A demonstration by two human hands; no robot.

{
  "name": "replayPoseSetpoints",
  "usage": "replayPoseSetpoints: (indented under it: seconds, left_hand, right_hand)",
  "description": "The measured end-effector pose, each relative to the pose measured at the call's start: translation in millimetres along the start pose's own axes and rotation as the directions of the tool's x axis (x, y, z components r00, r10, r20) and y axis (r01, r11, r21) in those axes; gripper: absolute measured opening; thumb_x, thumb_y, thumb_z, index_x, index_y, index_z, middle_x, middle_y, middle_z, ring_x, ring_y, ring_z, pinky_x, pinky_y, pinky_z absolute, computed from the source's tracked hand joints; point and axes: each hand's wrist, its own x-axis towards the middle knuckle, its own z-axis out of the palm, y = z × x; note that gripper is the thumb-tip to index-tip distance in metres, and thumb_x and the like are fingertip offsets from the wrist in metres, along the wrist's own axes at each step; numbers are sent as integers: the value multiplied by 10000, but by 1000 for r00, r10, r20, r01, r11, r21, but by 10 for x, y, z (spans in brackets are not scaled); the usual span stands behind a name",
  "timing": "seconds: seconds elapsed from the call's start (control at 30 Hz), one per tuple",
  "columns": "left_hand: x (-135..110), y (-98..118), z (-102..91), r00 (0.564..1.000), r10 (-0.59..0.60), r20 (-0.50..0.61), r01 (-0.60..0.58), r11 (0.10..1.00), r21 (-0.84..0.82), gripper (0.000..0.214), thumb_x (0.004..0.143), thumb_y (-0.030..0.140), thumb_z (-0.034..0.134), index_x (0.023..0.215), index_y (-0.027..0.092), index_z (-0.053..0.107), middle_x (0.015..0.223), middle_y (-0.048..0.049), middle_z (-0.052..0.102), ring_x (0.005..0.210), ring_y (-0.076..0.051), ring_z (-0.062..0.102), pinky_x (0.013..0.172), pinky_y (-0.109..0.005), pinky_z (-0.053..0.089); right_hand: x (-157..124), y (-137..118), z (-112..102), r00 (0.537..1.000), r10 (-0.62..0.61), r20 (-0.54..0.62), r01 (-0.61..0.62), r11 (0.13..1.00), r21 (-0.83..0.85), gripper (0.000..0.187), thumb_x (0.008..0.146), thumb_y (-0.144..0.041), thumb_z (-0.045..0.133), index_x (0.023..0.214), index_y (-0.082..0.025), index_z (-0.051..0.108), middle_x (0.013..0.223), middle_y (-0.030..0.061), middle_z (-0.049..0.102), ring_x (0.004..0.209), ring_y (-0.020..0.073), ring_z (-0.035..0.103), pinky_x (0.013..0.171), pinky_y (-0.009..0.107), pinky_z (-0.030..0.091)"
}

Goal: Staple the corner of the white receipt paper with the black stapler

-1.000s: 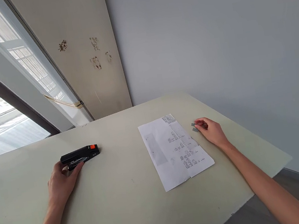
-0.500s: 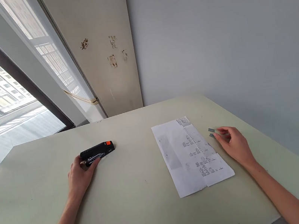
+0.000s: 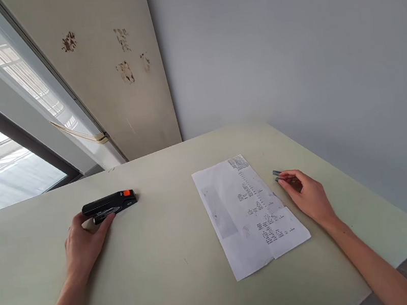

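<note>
A black stapler (image 3: pixel 109 205) with an orange tip lies on the pale table (image 3: pixel 168 271) at the left. My left hand (image 3: pixel 82 244) rests at its near end, thumb and fingers closed around the rear of it. A printed white sheet (image 3: pixel 249 212) lies in the middle right. Just right of the sheet's far corner, my right hand (image 3: pixel 306 195) pinches small grey strips of staples (image 3: pixel 277 175) between thumb and fingertips, close to the tabletop.
The table's right edge (image 3: pixel 393 225) drops off near a grey wall. A window with a dark frame (image 3: pixel 10 131) and a stained beige panel (image 3: pixel 104 65) stand behind the table's far edge.
The head camera swung right and then back left. Both hands stayed where they were, the left at the stapler, the right at the staple strips, which look slightly more gathered between the fingers.
</note>
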Motion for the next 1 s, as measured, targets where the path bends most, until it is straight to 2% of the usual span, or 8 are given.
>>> replayPoseSetpoints:
  seconds: [0.17, 0.27, 0.33, 0.43, 0.57, 0.73, 0.83, 1.0]
  left_hand:
    - [-298, -3, 48, 991, -99, -89, 86, 987, -136, 976, 714, 662, 807, 1496, 204, 445, 1553, -187, 441, 1170, -355, 664, 1050, -595, 552]
    - [-628, 36, 150, 952, 138, -272, -172, 979, -108, 865, 793, 597, 772, 1488, 193, 449, 1602, -217, 325, 1399, -412, 505, 1104, -599, 518]
    - [-882, 107, 240, 859, 447, -249, -463, 886, -8, 645, 914, 523, 689, 1445, 215, 490, 1567, -196, 396, 1484, -424, 412, 1128, -608, 487]
    - [-1231, 293, 369, 663, 748, -43, -747, 664, 30, 310, 1034, 340, 598, 1330, 250, 581, 1494, -150, 542, 1374, -346, 563, 1106, -535, 508]
    - [-1491, 631, 491, 436, 888, 143, -876, 456, -157, 337, 1072, 315, 570, 1396, 224, 562, 1546, -129, 571, 1475, -298, 500, 1134, -447, 515]
    - [-1547, 888, 532, 236, 927, 293, -924, 307, -228, 485, 1082, 415, 552, 1528, 230, 502, 1645, -74, 490, 1555, -292, 409, 1205, -501, 477]
    - [-1594, 821, 502, 219, 924, 314, -934, 292, -208, 519, 1084, 381, 549, 1575, 237, 462, 1631, -59, 510, 1539, -292, 435, 1218, -507, 468]
    - [-1686, 537, 463, 330, 926, 180, -886, 370, -278, 332, 1067, 241, 551, 1392, 222, 615, 1366, -92, 715, 1318, -276, 634, 1068, -420, 570]
  right_hand:
    - [-47, -141, 39, 985, -150, 82, 154, 987, -39, 237, 1040, -453, 554, 1156, -276, 660, 1078, 72, 751, 871, 240, 723, 809, 418, 612]
    - [-64, -162, 64, 962, -245, 120, 252, 966, -52, 199, 1057, -409, 535, 1162, -291, 656, 1074, 69, 741, 971, 260, 724, 842, 433, 618]
    - [-70, -155, 75, 953, -272, 131, 281, 958, -58, 176, 1059, -387, 543, 1160, -297, 656, 1078, 63, 739, 970, 257, 723, 846, 438, 622]
    - [-80, -150, 80, 951, -275, 143, 285, 957, -58, 158, 1053, -387, 564, 1150, -304, 659, 1076, 55, 739, 921, 247, 719, 818, 439, 625]
    - [-94, -166, 77, 938, -286, 198, 296, 955, -22, 164, 1052, -418, 565, 1118, -312, 672, 1072, 50, 743, 922, 246, 713, 811, 439, 622]
    - [-85, -166, 69, 950, -211, 230, 204, 977, 56, 214, 1017, -492, 613, 1069, -303, 700, 1010, 37, 763, 781, 220, 695, 736, 416, 619]
    - [-78, -170, 64, 969, -161, 185, 148, 986, 82, 250, 1000, -524, 631, 1058, -295, 713, 996, 36, 772, 774, 220, 698, 752, 424, 623]
    - [-85, -205, 51, 983, -106, 152, 92, 991, 97, 290, 974, -558, 656, 1060, -290, 727, 998, 39, 773, 785, 221, 689, 770, 426, 616]
